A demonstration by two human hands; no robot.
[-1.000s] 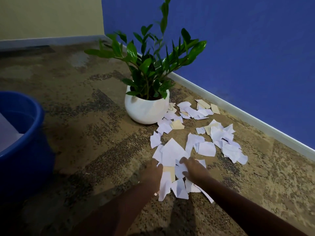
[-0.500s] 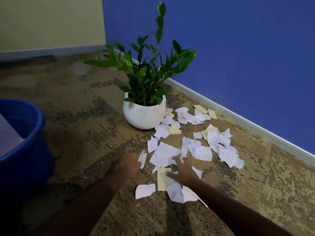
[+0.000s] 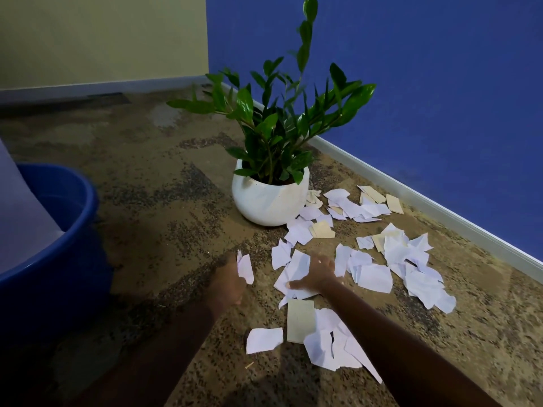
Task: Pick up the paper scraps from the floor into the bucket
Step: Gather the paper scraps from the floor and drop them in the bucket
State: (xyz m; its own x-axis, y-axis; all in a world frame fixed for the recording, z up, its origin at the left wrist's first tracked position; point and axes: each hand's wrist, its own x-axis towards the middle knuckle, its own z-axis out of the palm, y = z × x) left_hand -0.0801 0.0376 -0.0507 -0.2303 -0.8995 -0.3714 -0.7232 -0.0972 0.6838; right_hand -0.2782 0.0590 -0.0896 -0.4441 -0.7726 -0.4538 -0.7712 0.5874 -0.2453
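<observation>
Several white and tan paper scraps (image 3: 373, 277) lie scattered on the carpet to the right of a potted plant. My left hand (image 3: 227, 284) grips a white scrap (image 3: 245, 268) just above the floor, left of the pile. My right hand (image 3: 316, 274) lies spread on a large white scrap (image 3: 295, 270) in the middle of the pile, thumb pointing left. More scraps (image 3: 326, 345) lie near my right forearm. The blue bucket (image 3: 73, 198) stands at the left edge, with pale paper (image 3: 20, 218) inside it.
A white pot (image 3: 269, 201) with a green leafy plant (image 3: 282, 118) stands just beyond the scraps. A blue wall with a white baseboard (image 3: 435, 201) runs along the right. A yellow wall closes the back. Brown patterned carpet (image 3: 152, 201) lies between bucket and pot.
My left hand has drawn away to the left with a white scrap in it. My right hand has moved forward onto the large white scrap. The view has shifted slightly.
</observation>
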